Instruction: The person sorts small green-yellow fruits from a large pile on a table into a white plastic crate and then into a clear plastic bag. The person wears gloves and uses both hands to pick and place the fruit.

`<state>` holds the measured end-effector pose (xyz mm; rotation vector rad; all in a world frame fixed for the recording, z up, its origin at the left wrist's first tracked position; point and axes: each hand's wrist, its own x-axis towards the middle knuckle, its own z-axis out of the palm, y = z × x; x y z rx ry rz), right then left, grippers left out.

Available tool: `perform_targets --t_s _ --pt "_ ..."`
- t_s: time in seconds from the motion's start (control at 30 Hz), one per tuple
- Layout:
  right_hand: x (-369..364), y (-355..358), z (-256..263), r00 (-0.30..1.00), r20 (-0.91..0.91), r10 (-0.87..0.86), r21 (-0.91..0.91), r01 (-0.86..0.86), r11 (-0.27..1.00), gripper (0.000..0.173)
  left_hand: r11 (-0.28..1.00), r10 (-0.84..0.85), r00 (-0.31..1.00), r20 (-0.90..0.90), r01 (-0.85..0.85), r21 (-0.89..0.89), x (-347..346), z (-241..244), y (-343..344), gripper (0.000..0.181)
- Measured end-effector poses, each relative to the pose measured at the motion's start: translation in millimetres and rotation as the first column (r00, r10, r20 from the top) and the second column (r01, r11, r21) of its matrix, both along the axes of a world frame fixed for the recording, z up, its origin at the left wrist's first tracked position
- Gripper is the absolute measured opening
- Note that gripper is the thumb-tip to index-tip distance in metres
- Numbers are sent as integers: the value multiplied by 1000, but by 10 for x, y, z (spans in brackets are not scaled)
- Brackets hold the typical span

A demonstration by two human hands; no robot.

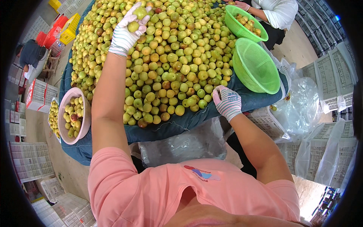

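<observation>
A large heap of green-yellow jujube-like fruits point(170, 65) covers a table with a dark blue cloth. My left hand point(129, 31), in a striped white glove, is stretched over the far part of the heap and holds a couple of fruits. My right hand point(227, 100), gloved alike, rests at the heap's near right edge with its fingers curled; whether a fruit is inside it I cannot tell. Just beyond it stands a tilted green plastic basket point(255, 68) with no fruit visible inside. A pink basket point(74, 116) with fruits stands at the left edge.
A co-worker in a white top point(275, 12) is at the far right, near a green basket of fruits point(246, 25). Another person point(32, 56) bends down at the far left. Plastic crates point(31, 161) stand on the left. Crates with clear plastic bags point(300, 105) are at the right.
</observation>
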<state>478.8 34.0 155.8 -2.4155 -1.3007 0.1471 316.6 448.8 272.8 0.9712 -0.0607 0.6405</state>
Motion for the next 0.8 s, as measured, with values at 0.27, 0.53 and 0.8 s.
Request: perform_targets --t_s 0.27,0.53,0.8 --pt "-7 17 48 1000 -26 1 -37 -2 999 34 551 828 223 -515 -151 821 245 100 407 53" --pt "-40 40 117 998 -57 33 -33 -35 999 33 -30 953 299 -54 272 962 1010 -159 1309 52" --pt "-21 20 93 998 -38 46 -10 -46 999 29 393 856 385 -346 -50 918 798 -41 647 54"
